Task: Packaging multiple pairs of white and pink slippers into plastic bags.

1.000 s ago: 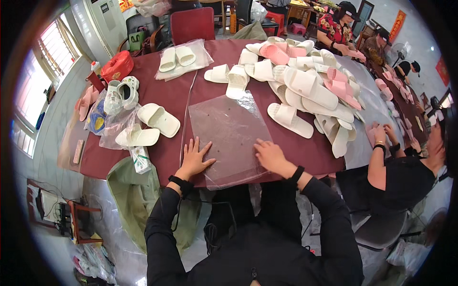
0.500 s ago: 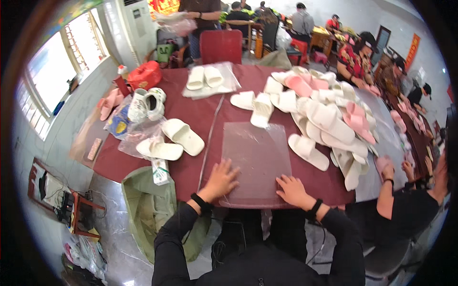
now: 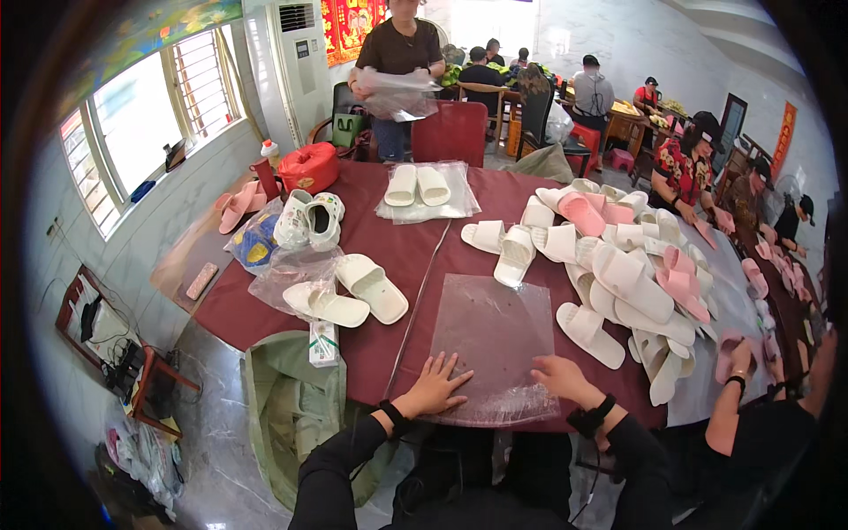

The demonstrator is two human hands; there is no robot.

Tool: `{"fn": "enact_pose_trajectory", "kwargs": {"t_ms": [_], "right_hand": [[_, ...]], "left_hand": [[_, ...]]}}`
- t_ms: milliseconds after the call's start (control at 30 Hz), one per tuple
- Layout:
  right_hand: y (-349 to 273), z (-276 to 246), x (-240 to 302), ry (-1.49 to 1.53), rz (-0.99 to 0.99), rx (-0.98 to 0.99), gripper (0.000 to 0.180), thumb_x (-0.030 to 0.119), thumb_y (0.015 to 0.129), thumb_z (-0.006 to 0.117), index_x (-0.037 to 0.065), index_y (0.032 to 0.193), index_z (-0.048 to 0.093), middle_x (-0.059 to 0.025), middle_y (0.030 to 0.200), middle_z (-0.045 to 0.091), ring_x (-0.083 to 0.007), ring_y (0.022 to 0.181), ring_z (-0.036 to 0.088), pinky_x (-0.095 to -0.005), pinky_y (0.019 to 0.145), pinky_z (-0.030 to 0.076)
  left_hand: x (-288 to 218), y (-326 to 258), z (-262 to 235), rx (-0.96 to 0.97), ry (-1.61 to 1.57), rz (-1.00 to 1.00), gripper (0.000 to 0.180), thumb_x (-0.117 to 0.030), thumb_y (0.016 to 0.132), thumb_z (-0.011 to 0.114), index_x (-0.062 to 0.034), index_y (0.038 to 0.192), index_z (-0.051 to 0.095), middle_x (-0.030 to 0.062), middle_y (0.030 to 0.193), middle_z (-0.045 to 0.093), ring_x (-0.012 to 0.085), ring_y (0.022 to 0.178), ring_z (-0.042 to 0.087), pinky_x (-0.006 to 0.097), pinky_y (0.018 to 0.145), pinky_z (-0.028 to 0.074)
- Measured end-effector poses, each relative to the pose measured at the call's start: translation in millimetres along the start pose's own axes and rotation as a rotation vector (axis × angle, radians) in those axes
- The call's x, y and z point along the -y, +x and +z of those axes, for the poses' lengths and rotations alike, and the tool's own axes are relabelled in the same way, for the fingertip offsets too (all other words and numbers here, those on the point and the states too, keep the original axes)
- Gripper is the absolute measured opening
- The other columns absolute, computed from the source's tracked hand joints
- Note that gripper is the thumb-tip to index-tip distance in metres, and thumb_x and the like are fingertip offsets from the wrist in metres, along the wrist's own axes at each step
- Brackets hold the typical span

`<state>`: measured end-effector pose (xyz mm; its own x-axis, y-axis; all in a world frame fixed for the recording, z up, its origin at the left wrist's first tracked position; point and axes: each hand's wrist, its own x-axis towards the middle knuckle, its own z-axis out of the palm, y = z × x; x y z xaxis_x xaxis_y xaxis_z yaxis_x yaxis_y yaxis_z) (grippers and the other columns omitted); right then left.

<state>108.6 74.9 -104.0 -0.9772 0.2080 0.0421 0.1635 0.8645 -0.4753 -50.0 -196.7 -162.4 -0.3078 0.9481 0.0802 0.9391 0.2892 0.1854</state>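
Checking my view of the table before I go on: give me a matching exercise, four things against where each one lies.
Things:
1. clear plastic bag
2. pair of white slippers
3. red pouch
4. heap of pink and white slippers

Places:
A. far left corner of the table
B. right side of the table
C. flat under both hands at the near edge
D. left of the bag, on crumpled plastic

Pairs: 1-C, 2-D, 3-A, 4-B. The left hand and right hand press the bag flat.
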Motion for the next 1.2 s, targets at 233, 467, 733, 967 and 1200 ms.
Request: {"fn": "enact_pose_trajectory", "kwargs": {"t_ms": [233,467,733,967,1200], "right_hand": [[31,-61,7,0.569,0.121,0.024,0.037,0.022,0.089,0.058,-0.001,0.117,0.055,-0.0031,0.091,0.062,-0.0097,0.079,0.055,-0.0244,0.073,0.045],[1,-99,37,0.665,0.255,0.149,0.035,0.018,0.089,0.057,0.0,0.119,0.054,-0.0043,0.093,0.061,-0.0114,0.08,0.057,-0.0245,0.073,0.047],[-12,-118,36,0.75,0.307,0.146,0.045,0.024,0.092,0.054,0.003,0.13,0.044,-0.0051,0.107,0.059,-0.0124,0.087,0.058,-0.0254,0.075,0.047],[-3,-108,46,0.831,0.284,0.215,0.051,0.033,0.094,0.049,0.005,0.135,0.037,-0.0072,0.123,0.052,-0.0166,0.098,0.057,-0.0281,0.083,0.046],[32,-97,41,0.937,0.295,0.279,0.058,0.044,0.095,0.042,0.006,0.137,0.033,-0.008,0.132,0.044,-0.0179,0.104,0.054,-0.0298,0.086,0.045]], "left_hand": [[6,7,-11,-0.029,-0.02,-0.008,0.059,-0.047,0.086,0.052,-0.0216,0.137,0.038,0.0236,0.145,0.023,0.0445,0.133,0.021,0.057,0.106,0.019],[-6,9,-11,0.007,-0.048,0.029,0.056,-0.042,0.087,0.053,-0.0195,0.136,0.039,0.0237,0.144,0.025,0.0442,0.132,0.022,0.055,0.105,0.022],[-2,23,-13,-0.139,-0.162,0.149,0.054,-0.034,0.087,0.055,-0.0102,0.133,0.042,0.0253,0.139,0.033,0.0423,0.127,0.033,0.047,0.103,0.03],[-9,39,-21,-0.173,-0.442,0.128,0.047,-0.023,0.087,0.057,-0.0044,0.129,0.044,0.0268,0.132,0.039,0.0416,0.121,0.04,0.042,0.101,0.035],[29,49,-20,-0.335,-1.279,-0.348,0.054,-0.029,0.095,0.047,-0.0057,0.14,0.03,0.021,0.143,0.03,0.0332,0.13,0.034,0.036,0.105,0.03]]}}
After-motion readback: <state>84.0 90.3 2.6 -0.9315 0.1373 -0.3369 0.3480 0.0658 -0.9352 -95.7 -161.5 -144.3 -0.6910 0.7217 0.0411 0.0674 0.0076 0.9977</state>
